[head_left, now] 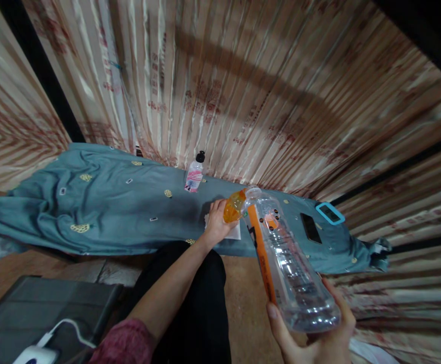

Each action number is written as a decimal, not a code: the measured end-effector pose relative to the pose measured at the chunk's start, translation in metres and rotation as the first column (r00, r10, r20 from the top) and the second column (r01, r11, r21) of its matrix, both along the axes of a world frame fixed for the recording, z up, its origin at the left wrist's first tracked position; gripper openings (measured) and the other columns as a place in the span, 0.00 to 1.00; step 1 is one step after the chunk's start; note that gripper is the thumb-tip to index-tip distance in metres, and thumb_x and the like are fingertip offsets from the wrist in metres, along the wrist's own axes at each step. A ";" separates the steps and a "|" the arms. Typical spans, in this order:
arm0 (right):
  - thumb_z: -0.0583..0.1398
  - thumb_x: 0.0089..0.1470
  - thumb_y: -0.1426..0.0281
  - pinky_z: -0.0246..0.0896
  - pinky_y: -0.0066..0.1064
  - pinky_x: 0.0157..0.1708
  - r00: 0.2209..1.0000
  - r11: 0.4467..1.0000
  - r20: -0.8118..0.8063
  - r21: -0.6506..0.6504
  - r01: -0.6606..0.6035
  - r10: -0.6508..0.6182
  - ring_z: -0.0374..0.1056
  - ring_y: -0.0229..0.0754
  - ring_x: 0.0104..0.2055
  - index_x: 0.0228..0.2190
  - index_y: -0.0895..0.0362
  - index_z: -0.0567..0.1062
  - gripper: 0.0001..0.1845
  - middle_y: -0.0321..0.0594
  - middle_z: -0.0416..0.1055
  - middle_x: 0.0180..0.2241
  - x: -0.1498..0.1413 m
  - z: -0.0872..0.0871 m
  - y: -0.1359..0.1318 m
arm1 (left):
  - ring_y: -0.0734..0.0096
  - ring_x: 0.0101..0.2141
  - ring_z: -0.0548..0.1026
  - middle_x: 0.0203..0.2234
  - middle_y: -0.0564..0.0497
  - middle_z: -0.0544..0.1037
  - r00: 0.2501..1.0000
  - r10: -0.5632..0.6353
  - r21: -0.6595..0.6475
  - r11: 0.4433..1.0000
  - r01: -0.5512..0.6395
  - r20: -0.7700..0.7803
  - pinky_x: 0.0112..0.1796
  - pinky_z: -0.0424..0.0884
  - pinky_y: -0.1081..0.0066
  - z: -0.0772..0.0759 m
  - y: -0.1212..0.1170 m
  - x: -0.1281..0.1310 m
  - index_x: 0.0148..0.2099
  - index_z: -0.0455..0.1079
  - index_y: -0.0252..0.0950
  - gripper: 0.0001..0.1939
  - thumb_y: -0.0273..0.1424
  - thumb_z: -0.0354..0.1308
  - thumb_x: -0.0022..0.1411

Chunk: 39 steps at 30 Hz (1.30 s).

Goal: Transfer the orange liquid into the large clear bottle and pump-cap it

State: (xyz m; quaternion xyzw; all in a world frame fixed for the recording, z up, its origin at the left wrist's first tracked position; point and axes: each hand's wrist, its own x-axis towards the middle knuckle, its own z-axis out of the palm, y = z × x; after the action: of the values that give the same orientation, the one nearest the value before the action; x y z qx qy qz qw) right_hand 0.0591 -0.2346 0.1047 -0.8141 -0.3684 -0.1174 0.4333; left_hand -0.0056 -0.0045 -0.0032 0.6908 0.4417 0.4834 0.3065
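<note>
My right hand (319, 336) grips the base of a large clear plastic bottle (299, 268) with an orange label. The bottle is tilted, its neck pointing away from me and to the left. My left hand (217, 222) is closed round a small transparent container with orange contents (234, 207), its fingers partly hidden. The container's end meets or overlaps the mouth of the large bottle; I cannot tell whether they touch. Under my left hand lies a white sheet of paper (236, 232) on the green patterned cloth (121, 212).
A pump-top bottle with a black cap (194, 174) stands at the cloth's back edge. To the right lie a black phone (310, 228) and a blue-framed device (330, 213). A pleated curtain (220, 91) hangs behind. At lower left, a white cabled device (38, 354) rests on a grey box (49, 308).
</note>
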 end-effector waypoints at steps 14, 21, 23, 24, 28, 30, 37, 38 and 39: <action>0.60 0.29 0.32 0.60 0.61 0.48 0.997 1.000 -0.074 -0.005 0.024 -0.024 0.67 0.69 0.49 0.60 0.65 0.60 0.67 0.61 0.69 0.50 -0.002 0.002 0.001 | 0.56 0.49 0.68 0.47 0.46 0.70 1.000 -0.012 -0.037 0.999 0.012 -0.012 0.54 0.65 0.55 0.008 -0.003 -0.002 0.50 0.65 0.37 0.28 0.27 0.67 0.46; 0.61 0.31 0.33 0.63 0.54 0.44 1.000 1.000 -0.024 0.021 -0.011 0.011 0.69 0.59 0.41 0.60 0.65 0.61 0.65 0.58 0.69 0.48 0.001 -0.001 0.001 | 0.56 0.49 0.68 0.47 0.46 0.70 1.000 -0.008 -0.032 0.999 0.007 -0.023 0.54 0.66 0.55 0.008 -0.003 -0.002 0.51 0.65 0.36 0.28 0.27 0.67 0.46; 0.61 0.31 0.33 0.64 0.52 0.43 1.000 1.000 0.001 0.014 -0.017 0.017 0.69 0.57 0.40 0.60 0.64 0.61 0.65 0.57 0.69 0.48 0.002 -0.002 0.000 | 0.56 0.49 0.68 0.47 0.46 0.70 0.999 -0.012 -0.033 0.999 0.011 -0.030 0.54 0.66 0.55 0.008 -0.003 -0.002 0.51 0.65 0.36 0.28 0.27 0.67 0.46; 0.61 0.32 0.33 0.64 0.50 0.42 1.000 1.000 0.007 0.017 -0.023 0.023 0.69 0.56 0.40 0.60 0.64 0.61 0.64 0.56 0.69 0.47 0.002 -0.002 0.000 | 0.56 0.49 0.67 0.47 0.46 0.70 0.999 -0.014 -0.035 0.999 0.012 -0.034 0.54 0.66 0.55 0.008 -0.003 -0.002 0.51 0.65 0.36 0.28 0.27 0.67 0.46; 0.62 0.32 0.34 0.65 0.47 0.39 1.000 0.999 -0.008 0.028 -0.016 0.016 0.69 0.54 0.39 0.60 0.63 0.61 0.63 0.54 0.70 0.45 0.000 -0.002 0.000 | 0.56 0.49 0.67 0.48 0.46 0.70 0.999 -0.018 -0.038 0.999 0.017 -0.027 0.54 0.66 0.56 0.008 -0.003 -0.001 0.51 0.65 0.36 0.28 0.27 0.66 0.46; 0.61 0.32 0.33 0.65 0.48 0.38 0.999 1.000 -0.030 0.018 0.013 -0.013 0.70 0.56 0.39 0.60 0.63 0.62 0.64 0.55 0.70 0.46 -0.003 0.000 0.001 | 0.56 0.50 0.67 0.48 0.45 0.70 1.000 -0.020 -0.041 0.999 0.019 -0.020 0.54 0.66 0.56 0.009 -0.003 -0.001 0.52 0.65 0.36 0.28 0.27 0.66 0.47; 0.61 0.29 0.31 0.65 0.49 0.38 0.993 0.999 -0.113 0.024 0.025 -0.022 0.70 0.57 0.40 0.60 0.66 0.60 0.68 0.60 0.69 0.49 -0.008 0.005 0.003 | 0.55 0.51 0.68 0.50 0.44 0.70 1.000 -0.020 -0.047 0.999 0.019 -0.008 0.56 0.65 0.55 0.008 -0.003 -0.001 0.52 0.65 0.35 0.29 0.28 0.66 0.47; 0.60 0.29 0.31 0.66 0.48 0.38 0.995 0.999 -0.098 0.025 0.026 -0.023 0.70 0.57 0.40 0.60 0.67 0.61 0.68 0.60 0.69 0.50 -0.008 0.005 0.003 | 0.55 0.52 0.67 0.51 0.44 0.70 1.000 -0.021 -0.045 0.999 0.021 0.002 0.57 0.64 0.54 0.008 -0.003 -0.001 0.53 0.65 0.34 0.30 0.28 0.66 0.47; 0.60 0.30 0.31 0.66 0.48 0.38 0.996 0.999 -0.082 0.025 0.027 -0.025 0.70 0.57 0.41 0.60 0.67 0.61 0.67 0.60 0.69 0.50 -0.008 0.005 0.003 | 0.54 0.53 0.67 0.52 0.43 0.69 1.000 -0.023 -0.043 0.999 0.024 0.013 0.57 0.64 0.54 0.007 -0.003 -0.001 0.54 0.65 0.34 0.31 0.28 0.67 0.47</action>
State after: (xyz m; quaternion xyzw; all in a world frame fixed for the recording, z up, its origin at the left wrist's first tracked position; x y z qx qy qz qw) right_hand 0.0511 -0.2318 0.1101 -0.8173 -0.3381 -0.0942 0.4570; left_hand -0.0063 -0.0074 0.0042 0.6861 0.4421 0.4744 0.3298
